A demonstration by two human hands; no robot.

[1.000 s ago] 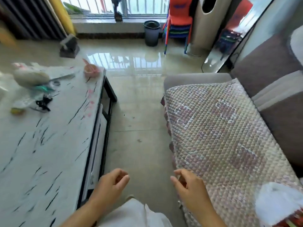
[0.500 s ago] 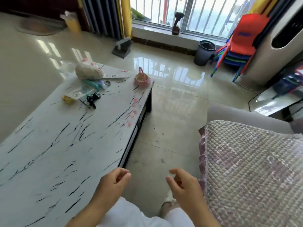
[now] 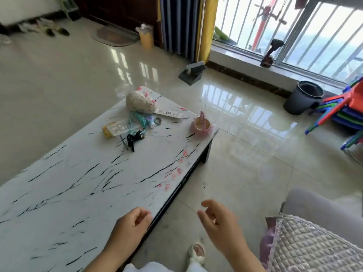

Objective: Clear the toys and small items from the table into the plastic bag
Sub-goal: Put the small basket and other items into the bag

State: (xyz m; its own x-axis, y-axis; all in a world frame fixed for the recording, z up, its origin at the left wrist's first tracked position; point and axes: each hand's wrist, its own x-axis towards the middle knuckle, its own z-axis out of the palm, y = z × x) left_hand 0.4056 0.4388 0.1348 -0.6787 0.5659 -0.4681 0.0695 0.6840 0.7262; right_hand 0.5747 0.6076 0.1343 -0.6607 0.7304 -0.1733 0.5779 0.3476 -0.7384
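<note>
A white marble-pattern table [image 3: 74, 189] fills the left. At its far end lie a beige plush toy [image 3: 139, 102], a long white tag [image 3: 170, 114], teal and pink small toys [image 3: 145, 120], a yellow-edged clear packet [image 3: 115, 128], a black clip-like item [image 3: 134, 138] and a small pink basket [image 3: 202, 125]. My left hand [image 3: 130, 227] hovers over the table's near edge, fingers loosely curled, holding nothing. My right hand [image 3: 221, 221] hangs over the floor, fingers relaxed and empty. No plastic bag shows plainly.
A quilted sofa cover [image 3: 314, 244] lies at the lower right. Glossy tile floor [image 3: 245, 154] runs between table and sofa. A dark bucket [image 3: 303, 97], stacked coloured stools [image 3: 345, 112] and a dustpan [image 3: 192, 72] stand near the window.
The view has swung left and up, from the sofa toward the table's far end. Both hands stay low in front of me, empty, now nearer the table edge.
</note>
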